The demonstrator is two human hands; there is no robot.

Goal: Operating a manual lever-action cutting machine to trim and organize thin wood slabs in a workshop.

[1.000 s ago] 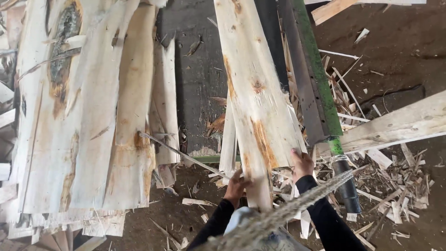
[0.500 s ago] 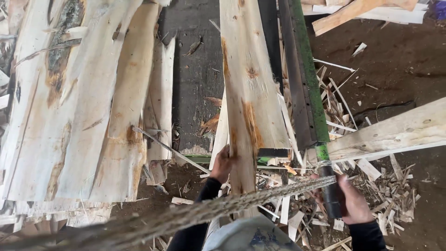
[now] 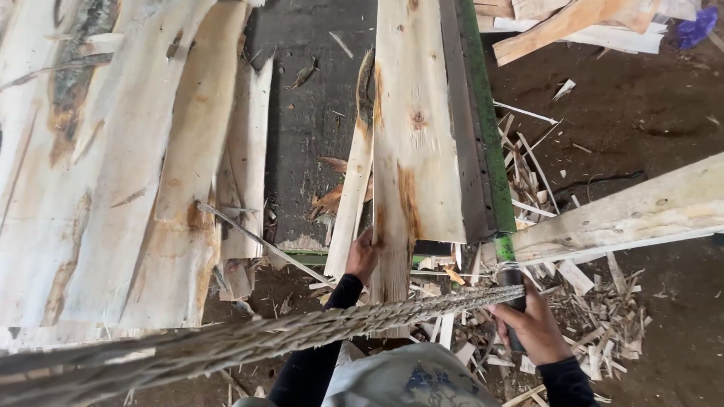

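Note:
My left hand [image 3: 363, 255] grips the near edge of a long pale wooden plank [image 3: 413, 151] that lies lengthwise on a dark metal table [image 3: 313, 136]. A narrow wood strip [image 3: 348, 203] leans against the plank's left side. My right hand [image 3: 534, 325] is closed on the black handle [image 3: 513, 283] at the near end of a long green lever bar [image 3: 483, 113] running along the table's right edge. A thick twisted rope [image 3: 302, 335] stretches across the foreground close to the camera, partly hiding my arms.
A stack of rough bark-edged slabs [image 3: 98, 166] fills the left side. Splinters and offcuts [image 3: 588, 301] litter the dirt floor on the right. A thick beam [image 3: 641, 207] juts in from the right, and more boards [image 3: 573, 22] lie at the top right.
My right hand left the plank's end and took hold of the black lever handle. The plank has straightened along the table, with my left hand staying on its near edge.

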